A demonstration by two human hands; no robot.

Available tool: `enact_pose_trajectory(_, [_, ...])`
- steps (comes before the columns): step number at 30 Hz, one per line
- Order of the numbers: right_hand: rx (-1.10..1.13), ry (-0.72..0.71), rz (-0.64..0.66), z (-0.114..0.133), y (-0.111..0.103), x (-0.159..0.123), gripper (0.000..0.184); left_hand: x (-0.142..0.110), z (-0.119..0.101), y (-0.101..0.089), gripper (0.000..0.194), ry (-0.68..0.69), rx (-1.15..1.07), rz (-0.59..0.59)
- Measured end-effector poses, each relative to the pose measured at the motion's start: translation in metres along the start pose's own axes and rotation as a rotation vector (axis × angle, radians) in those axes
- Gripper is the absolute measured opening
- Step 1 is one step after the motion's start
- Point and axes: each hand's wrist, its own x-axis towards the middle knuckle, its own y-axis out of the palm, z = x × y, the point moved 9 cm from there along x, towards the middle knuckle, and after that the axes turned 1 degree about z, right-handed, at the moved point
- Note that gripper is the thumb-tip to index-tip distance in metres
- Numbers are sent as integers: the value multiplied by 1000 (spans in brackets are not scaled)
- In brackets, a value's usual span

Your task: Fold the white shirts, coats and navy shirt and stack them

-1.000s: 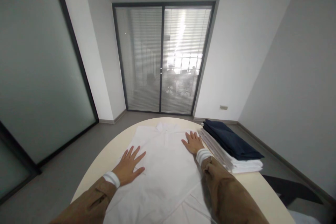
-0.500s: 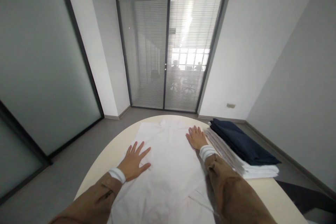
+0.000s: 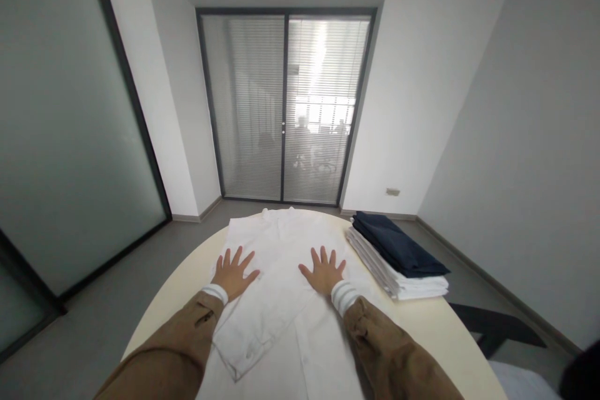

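A white shirt (image 3: 281,325) lies spread on the round table, its collar end (image 3: 277,215) at the far edge. One sleeve (image 3: 272,309) crosses the shirt's front on a slant, and its cuff (image 3: 241,359) points to the near left. My left hand (image 3: 234,275) rests flat on the shirt's left side with fingers spread. Palm down, my right hand (image 3: 323,272) presses on the cloth right of the middle, fingers also apart. Neither hand grips anything.
To the right on the pale table (image 3: 164,300) is a stack of folded white clothes (image 3: 419,287) topped by a folded dark blue garment (image 3: 398,244). A black chair part (image 3: 501,325) shows beyond the table's right edge. Glass doors with blinds (image 3: 253,106) stand ahead.
My right hand has moved left, from the shirt's far right edge to nearer its middle. A sleeve now lies slanted across the front, and the view has shifted slightly.
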Motion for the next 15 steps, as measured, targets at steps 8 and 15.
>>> enact_pose_trajectory(8, [101,-80,-86,-3,-15,-4,71,-61,-41,-43,50,165,-29,-40])
enact_pose_trajectory(15, [139,3,-85,-14,-18,-20,65,-91,-39,-32,19,74,-110,114])
